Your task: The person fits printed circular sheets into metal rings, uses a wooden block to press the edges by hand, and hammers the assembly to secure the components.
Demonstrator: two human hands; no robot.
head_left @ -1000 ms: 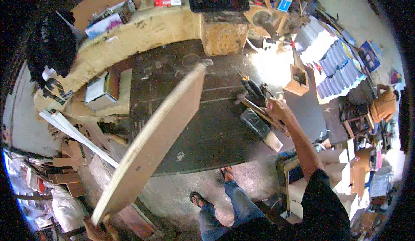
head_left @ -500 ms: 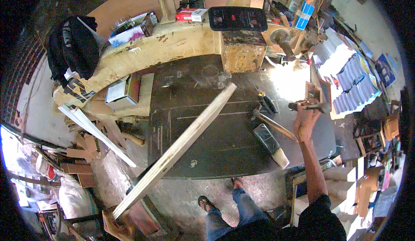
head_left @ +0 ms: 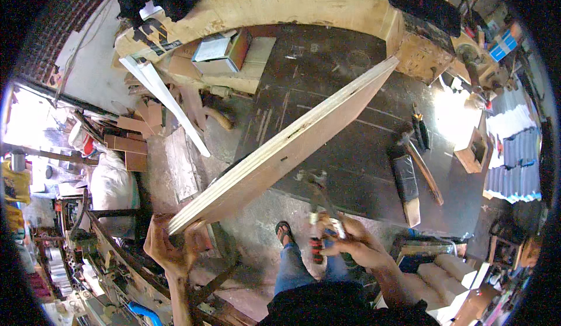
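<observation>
My left hand (head_left: 169,247) is closed round the near left end of a long plywood board (head_left: 292,142), which rises tilted toward the far right over the dark worktable (head_left: 345,186). The board's pale layered edge faces up. In front of my body, my right hand (head_left: 356,241) grips pincers (head_left: 318,197), slightly blurred, with their head pointing away and a red patch on one handle. To their right on the table lie a hammer (head_left: 425,174) with a wooden handle, a black-wrapped wooden block (head_left: 406,188) and a black-handled tool with yellow marks (head_left: 419,130).
A small wooden box (head_left: 472,151) and stacked paper bundles (head_left: 514,151) are at the table's right side. A curved wooden beam (head_left: 304,4) runs along the back. White strips (head_left: 166,101), cartons (head_left: 131,145) and a white sack (head_left: 114,186) are at left.
My right hand has come back from the table's far right toward my body with the pincers. My left hand now shows at the board's end. The view has shifted left.
</observation>
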